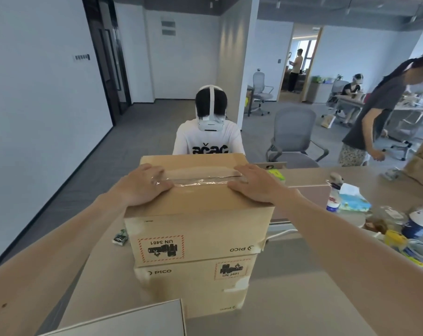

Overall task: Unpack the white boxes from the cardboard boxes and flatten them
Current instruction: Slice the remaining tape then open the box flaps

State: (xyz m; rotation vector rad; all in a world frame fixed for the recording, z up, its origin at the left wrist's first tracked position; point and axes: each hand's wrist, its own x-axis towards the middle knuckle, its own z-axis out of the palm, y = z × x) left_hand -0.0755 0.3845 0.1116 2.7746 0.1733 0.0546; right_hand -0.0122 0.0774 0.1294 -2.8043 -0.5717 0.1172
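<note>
1. Two cardboard boxes are stacked dead centre of the frame on a beige table (pixel 302 299). The top box (pixel 198 236) sits square on the bottom box (pixel 193 287), and both are closed.
2. The top box's labels face the camera upside down (UN 3481 sticker, PICO logo). The bottom box has the same labels the right way up.
3. A strip of clear tape (pixel 198 181) runs left to right across the lid of the top box, shiny and a bit wrinkled.
4. The left hand (pixel 142 185) lies palm down on the left side of the lid. Its fingers are stretched out flat and not curled round anything, and the fingertips touch the left end of the tape.
5. The right hand (pixel 252 184) is the mirror image on the right side of the lid: flat, fingers relaxed and straight, resting over the right end of the tape. It grips nothing either.
6. Just behind the stack, upper centre, a person in a white shirt (pixel 208 139) sits wearing a white headset.
7. A grey office chair (pixel 294 132) stands right of centre, and a person in a dark top (pixel 375 105) bends over at the right edge.
8. On the table to the right are a spray bottle (pixel 332 197), a tissue pack (pixel 353 200) and blurry clutter toward the lower right.
9. A pale flat panel (pixel 132 321) pokes in at the bottom left.
</note>
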